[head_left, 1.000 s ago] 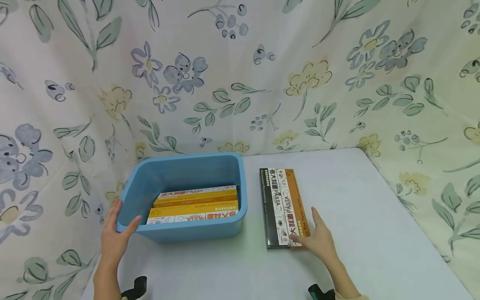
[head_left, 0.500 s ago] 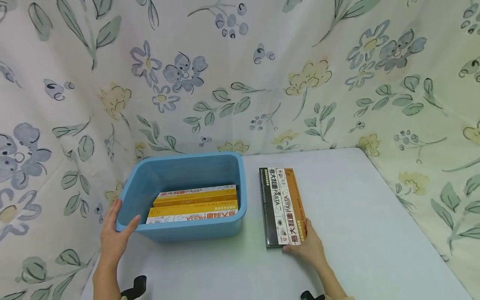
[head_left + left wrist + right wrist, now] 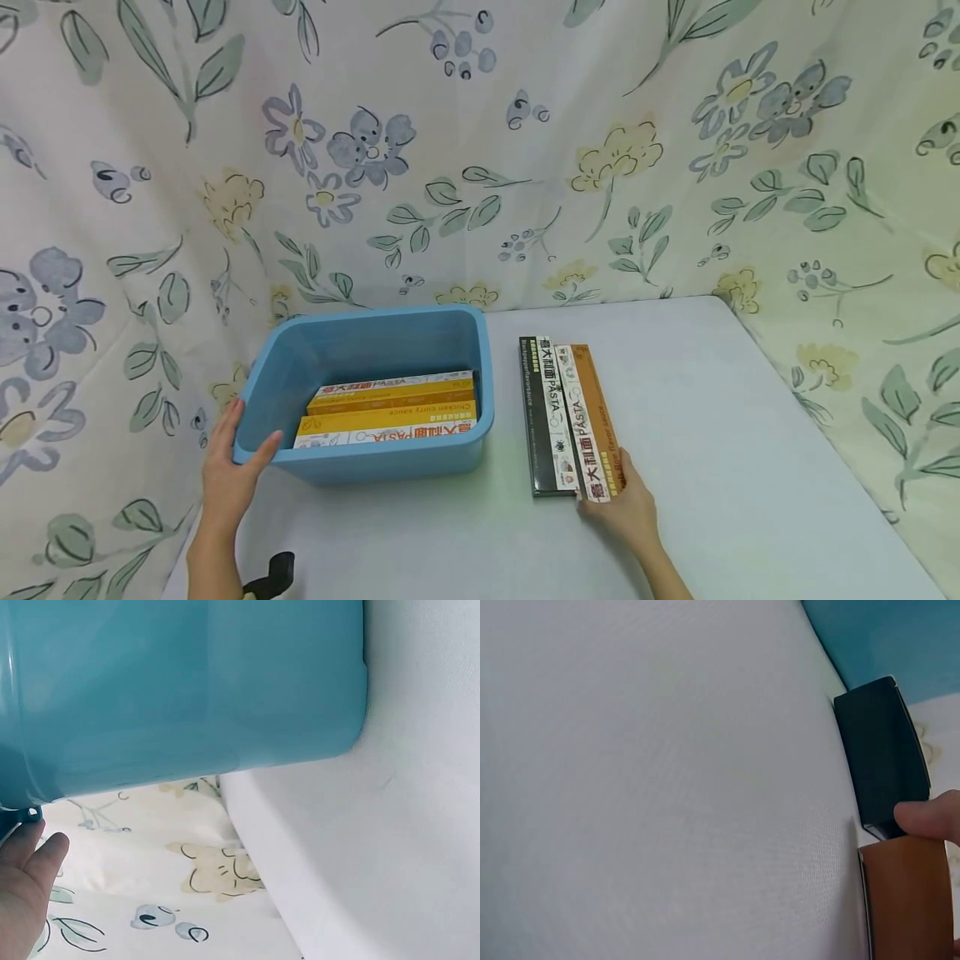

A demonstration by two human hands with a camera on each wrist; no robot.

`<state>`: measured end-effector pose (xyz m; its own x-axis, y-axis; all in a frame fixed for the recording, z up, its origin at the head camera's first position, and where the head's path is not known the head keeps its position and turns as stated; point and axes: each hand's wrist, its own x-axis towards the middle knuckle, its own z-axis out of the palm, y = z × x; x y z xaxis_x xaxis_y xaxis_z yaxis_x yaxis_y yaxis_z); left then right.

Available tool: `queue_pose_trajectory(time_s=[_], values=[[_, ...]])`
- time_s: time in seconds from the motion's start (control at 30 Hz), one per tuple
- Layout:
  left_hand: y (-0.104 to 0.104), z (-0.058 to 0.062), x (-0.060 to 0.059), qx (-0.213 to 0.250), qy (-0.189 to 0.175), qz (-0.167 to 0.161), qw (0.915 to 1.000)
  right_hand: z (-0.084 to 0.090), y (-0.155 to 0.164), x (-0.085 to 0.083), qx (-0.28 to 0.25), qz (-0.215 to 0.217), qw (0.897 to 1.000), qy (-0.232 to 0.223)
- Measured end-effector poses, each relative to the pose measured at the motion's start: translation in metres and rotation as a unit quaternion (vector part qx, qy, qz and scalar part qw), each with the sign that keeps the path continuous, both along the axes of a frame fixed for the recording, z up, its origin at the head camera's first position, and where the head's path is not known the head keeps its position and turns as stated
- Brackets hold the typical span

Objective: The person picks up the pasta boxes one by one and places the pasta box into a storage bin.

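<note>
Overhead, the head view shows the left hand (image 3: 228, 479) gripping the near left corner of a blue bin (image 3: 480, 392), thumb hooked inside the rim and fingers outside. Two yellow pasta boxes (image 3: 390, 408) lie flat in the bin. Just right of the bin, on the white worktop (image 3: 720, 467), a black pasta box (image 3: 542, 417) and an orange pasta box (image 3: 592, 417) lie side by side, touching. The right hand (image 3: 626, 508) pinches the near end of the orange box, which is skewed slightly away from the black one.

From the left wrist, only the bin's outer wall (image 3: 187, 682) and part of the palm (image 3: 22, 892) show.

From the right wrist, a fingertip (image 3: 930, 817) rests where the black box's end (image 3: 881, 750) meets the orange box (image 3: 907, 900).
</note>
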<state>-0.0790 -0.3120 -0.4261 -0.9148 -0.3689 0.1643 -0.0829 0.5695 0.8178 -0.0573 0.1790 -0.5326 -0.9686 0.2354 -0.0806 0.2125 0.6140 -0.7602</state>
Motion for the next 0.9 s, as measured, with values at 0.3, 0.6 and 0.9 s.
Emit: queue_pose_trajectory(time_s=[0.3,0.6,0.9], values=[[0.0011,0.0009,0.0,-0.004,-0.002,0.001,1.0,0.0029,0.0032,-0.0004,0.009,-0.034,0.999,-0.01],[-0.0001,-0.0001,0.0002,-0.008,-0.004,0.006,0.9999,0.008,0.0029,-0.0048,-0.02,-0.036,0.998,-0.055],[0.0007,0.0012,0.0001,-0.006,-0.005,0.001,1.0,0.0071,0.0068,-0.0052,-0.11,-0.088,0.988,-0.063]])
